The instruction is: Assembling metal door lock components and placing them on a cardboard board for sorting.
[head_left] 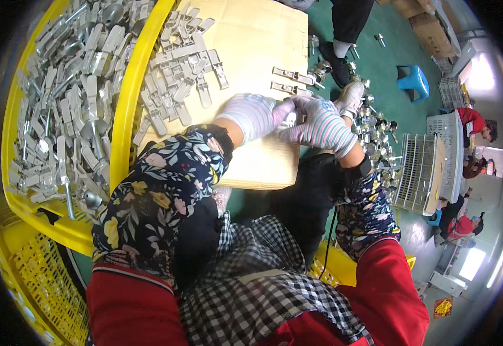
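Note:
My left hand [251, 118] and my right hand [321, 124], both in striped knit gloves, meet above the right edge of a cardboard-covered work surface [257, 34]. Their fingers are closed around a small pale grey part [289, 120], mostly hidden by the gloves. Just beyond them, two long grey plastic pieces [291, 89] lie side by side, with metal bolts at their right ends. A heap of similar flat grey plastic pieces [176, 69] covers the left side of the cardboard.
On the left stands a yellow crate [127, 92] full of grey pieces with metal bolts. Metal studs with round bases [378, 135] lie scattered over the green floor to the right. Beyond are a blue stool [413, 82], white baskets [416, 173] and other people [462, 225].

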`<state>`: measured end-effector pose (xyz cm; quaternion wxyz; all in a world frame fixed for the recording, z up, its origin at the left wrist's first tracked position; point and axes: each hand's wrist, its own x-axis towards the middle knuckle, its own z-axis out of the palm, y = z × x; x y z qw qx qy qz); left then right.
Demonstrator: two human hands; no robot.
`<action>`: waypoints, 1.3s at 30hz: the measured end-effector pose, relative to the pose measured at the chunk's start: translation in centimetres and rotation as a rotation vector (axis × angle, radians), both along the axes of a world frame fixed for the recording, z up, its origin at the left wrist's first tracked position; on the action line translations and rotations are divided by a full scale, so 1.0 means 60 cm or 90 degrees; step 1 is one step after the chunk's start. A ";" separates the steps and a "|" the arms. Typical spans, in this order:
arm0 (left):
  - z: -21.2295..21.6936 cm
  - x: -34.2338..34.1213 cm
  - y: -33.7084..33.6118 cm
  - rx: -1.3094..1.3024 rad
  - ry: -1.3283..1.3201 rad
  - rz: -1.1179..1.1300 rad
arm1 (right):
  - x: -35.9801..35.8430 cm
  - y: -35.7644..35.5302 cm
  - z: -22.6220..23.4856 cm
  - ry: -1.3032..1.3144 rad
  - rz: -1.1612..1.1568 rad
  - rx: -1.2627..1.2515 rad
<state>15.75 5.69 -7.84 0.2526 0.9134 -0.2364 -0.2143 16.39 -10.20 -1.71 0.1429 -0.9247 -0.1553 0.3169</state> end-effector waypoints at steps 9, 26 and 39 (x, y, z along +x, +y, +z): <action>-0.020 0.109 0.008 -0.164 0.486 0.240 | -0.016 0.018 -0.081 -0.744 0.152 -0.193; -0.013 0.059 0.000 -0.116 0.235 0.134 | 0.026 0.007 -0.075 -0.642 0.256 -0.189; -0.006 0.109 0.009 0.068 -0.040 -0.122 | 0.016 0.021 -0.067 -0.614 0.128 -0.194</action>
